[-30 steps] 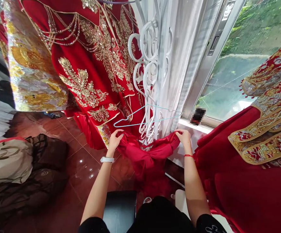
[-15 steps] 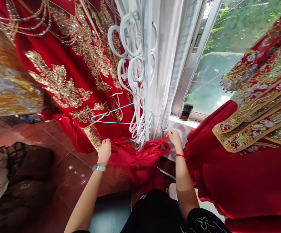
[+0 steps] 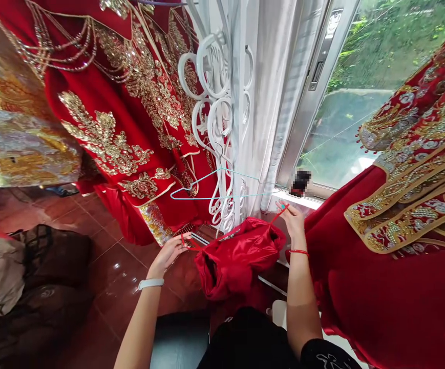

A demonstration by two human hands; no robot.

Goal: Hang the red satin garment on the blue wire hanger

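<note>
A red satin garment (image 3: 241, 253) hangs between my two hands by its thin straps. My left hand (image 3: 168, 252), with a pale band on the wrist, has the left strap (image 3: 193, 247) looped at its fingers. My right hand (image 3: 293, 220) pinches the right strap (image 3: 278, 215) at its fingertips. Just beyond the garment, a light blue wire hanger (image 3: 203, 198) hangs bare from a white scrolled metal rack (image 3: 222, 123).
Red gowns with gold embroidery (image 3: 107, 138) crowd the left, and another embroidered red outfit (image 3: 383, 215) hangs at right. A window (image 3: 345, 113) stands behind. Dark bags (image 3: 53, 271) lie on the tiled floor (image 3: 110, 261). Below me is a dark seat (image 3: 179, 338).
My left hand has gone from gripping the garment's edge to holding its strap, lower down. The garment has swung so its top opens out. My right hand still has its strap.
</note>
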